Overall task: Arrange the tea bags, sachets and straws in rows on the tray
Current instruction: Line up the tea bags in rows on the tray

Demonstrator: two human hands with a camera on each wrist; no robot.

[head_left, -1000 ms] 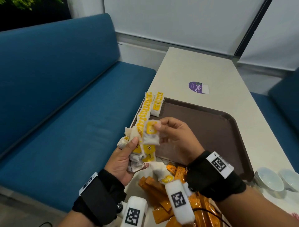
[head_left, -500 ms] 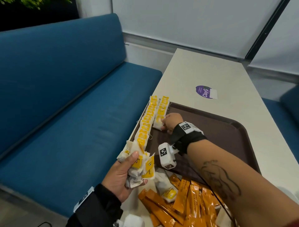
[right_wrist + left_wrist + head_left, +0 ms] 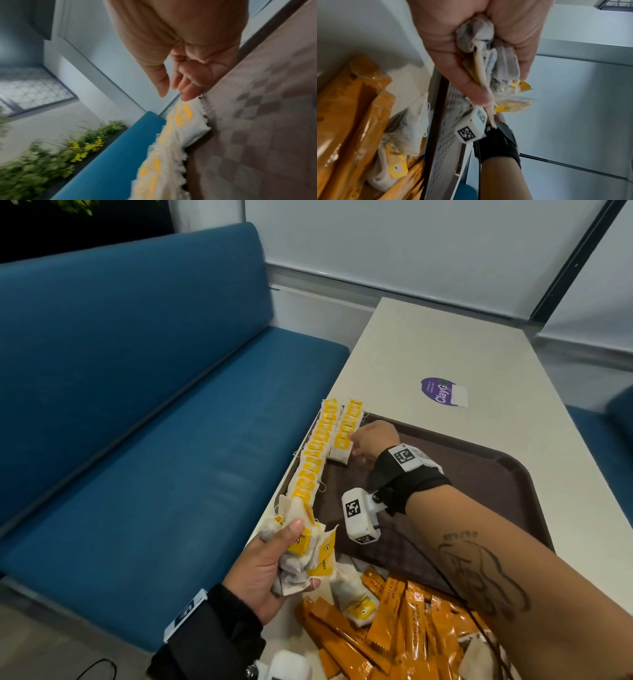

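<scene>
A brown tray (image 3: 479,474) lies on the table. Two rows of white tea bags with yellow tags run along its left edge: a long outer row (image 3: 313,457) and a shorter inner row (image 3: 347,429). My right hand (image 3: 356,440) hovers at the near end of the inner row, fingers straight and loose, fingertips (image 3: 186,96) touching the last tea bag (image 3: 187,121). My left hand (image 3: 270,563) grips a bunch of tea bags (image 3: 308,549) at the tray's near left corner; the bunch (image 3: 493,65) sits squeezed in the fist. Orange coffee sachets (image 3: 394,621) lie heaped in front. No straws show.
A blue bench seat (image 3: 154,440) runs along the table's left side. A purple sticker (image 3: 442,392) sits on the table (image 3: 445,344) beyond the tray. One loose tea bag (image 3: 356,601) lies on the sachet heap. A plant box (image 3: 68,148) stands behind the bench.
My right hand carried one tea bag from the left hand's bunch out to the inner row, set it at the near end and let go. The left hand kept its bunch.
</scene>
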